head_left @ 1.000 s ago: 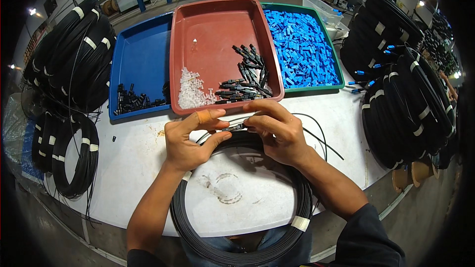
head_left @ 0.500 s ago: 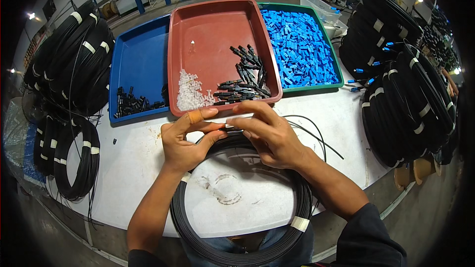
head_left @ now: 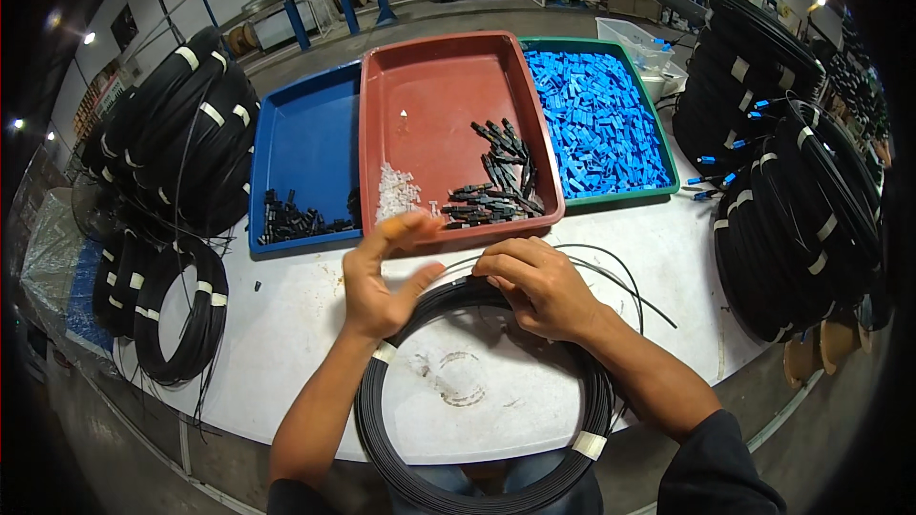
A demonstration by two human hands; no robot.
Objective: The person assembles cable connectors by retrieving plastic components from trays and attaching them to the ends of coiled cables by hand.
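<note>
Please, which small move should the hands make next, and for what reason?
Perhaps the left hand should pinch the exposed end of the small dark piece to steady it: the left thumb and forefinger stand apart, seemingly empty, while only the right hand appears to hold the piece.

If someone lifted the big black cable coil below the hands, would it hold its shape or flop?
The black cable coil would probably stay ring-shaped, since pale bands bind it. With so many packed turns, it may feel fairly heavy. The free cable end looks springy, curving smoothly without kinks, so it might sway.
</note>
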